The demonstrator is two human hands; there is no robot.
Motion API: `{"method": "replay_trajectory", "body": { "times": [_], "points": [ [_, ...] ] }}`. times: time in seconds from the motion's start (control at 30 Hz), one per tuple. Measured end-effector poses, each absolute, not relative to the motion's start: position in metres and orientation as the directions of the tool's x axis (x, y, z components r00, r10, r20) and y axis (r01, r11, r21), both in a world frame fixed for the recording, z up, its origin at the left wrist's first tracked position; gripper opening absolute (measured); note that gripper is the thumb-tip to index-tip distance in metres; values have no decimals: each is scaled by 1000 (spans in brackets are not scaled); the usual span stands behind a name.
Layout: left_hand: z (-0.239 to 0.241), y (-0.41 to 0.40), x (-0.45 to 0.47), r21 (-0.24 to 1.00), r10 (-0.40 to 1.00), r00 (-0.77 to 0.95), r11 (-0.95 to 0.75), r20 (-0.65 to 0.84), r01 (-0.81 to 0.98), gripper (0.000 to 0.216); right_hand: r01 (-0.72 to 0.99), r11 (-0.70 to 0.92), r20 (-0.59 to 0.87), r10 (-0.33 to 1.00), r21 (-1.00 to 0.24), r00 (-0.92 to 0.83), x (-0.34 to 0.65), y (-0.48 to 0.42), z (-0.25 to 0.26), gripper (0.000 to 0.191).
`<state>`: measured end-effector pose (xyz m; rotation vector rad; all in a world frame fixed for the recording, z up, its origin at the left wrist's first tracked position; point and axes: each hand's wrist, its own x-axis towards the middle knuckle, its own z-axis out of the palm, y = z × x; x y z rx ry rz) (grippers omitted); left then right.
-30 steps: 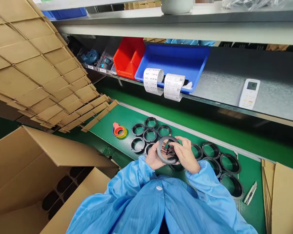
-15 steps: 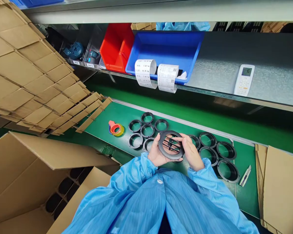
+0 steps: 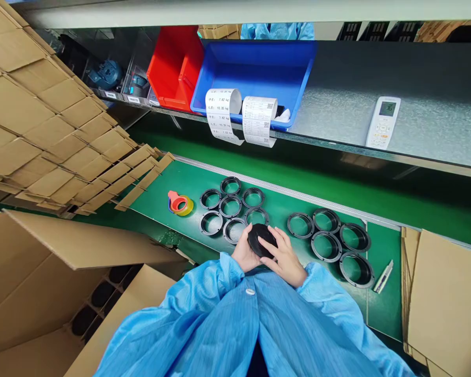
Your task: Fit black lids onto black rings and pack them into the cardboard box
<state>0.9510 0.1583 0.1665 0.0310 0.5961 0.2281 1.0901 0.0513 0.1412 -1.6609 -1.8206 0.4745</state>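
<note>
Lowered and turned since a moment ago, the black round part [image 3: 261,240] now sits between both hands, just above the lap, its dark solid face up; round, it shows no long axis. Beyond the hands, black rings [image 3: 231,196] lie on the green bench mat [image 3: 275,203] to either side. The left hand [image 3: 245,255] cups its near edge; the right hand [image 3: 282,256] grasps across its top.

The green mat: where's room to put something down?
There's a free green patch between the left black rings and the right black rings. Another lies beside the utility knife. It's crowded among the left rings, by the tape roll.
</note>
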Motion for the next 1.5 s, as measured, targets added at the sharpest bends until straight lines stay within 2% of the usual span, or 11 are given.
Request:
{"method": "replay_trajectory", "body": {
  "times": [0.13, 0.27, 0.4, 0.57, 0.7, 0.77, 0.97, 1.13, 1.3, 1.43, 1.5],
  "points": [
    [150, 147, 946, 108, 195, 789, 981, -582, -163, 58, 662, 29, 31, 999, -749, -8, 1091, 50, 103, 96],
    [146, 144, 941, 84, 228, 801, 972, -553, -218, 57, 673, 82, 52, 997, -735, -64, 1088, 49, 92, 81],
    [139, 141, 936, 100, 242, 740, 968, -628, -231, 59, 698, 127, 25, 988, -705, -154, 1082, 47, 97, 75],
    [123, 136, 936, 175, 199, 750, 978, -630, -112, 67, 620, -40, -120, 989, -784, -88, 1080, 53, 95, 114],
    [116, 144, 928, 270, 242, 608, 962, -756, -46, 83, 729, -184, -27, 975, -659, 222, 1091, 62, 74, 112],
    [116, 150, 920, 327, 302, 483, 944, -822, -34, 79, 790, -258, 26, 945, -555, 327, 1098, 67, 58, 110],
    [117, 156, 889, 340, 338, 372, 938, -865, -63, 53, 888, -269, 0, 957, -374, 290, 1100, 71, 30, 108],
    [113, 159, 866, 304, 325, 205, 944, -923, -125, 32, 946, -218, 140, 956, -242, 256, 1085, 77, 40, 81],
    [116, 162, 859, 303, 312, 155, 950, -937, -79, 20, 935, -252, -57, 968, -249, 246, 1079, 83, 34, 87],
    [112, 165, 868, 360, 345, 230, 933, -910, 24, 18, 919, -305, -248, 938, -249, 243, 1082, 82, 48, 121],
    [108, 165, 882, 394, 357, 251, 911, -900, 118, 17, 875, -410, -328, 889, -258, 320, 1083, 84, 66, 129]
  ]
}}
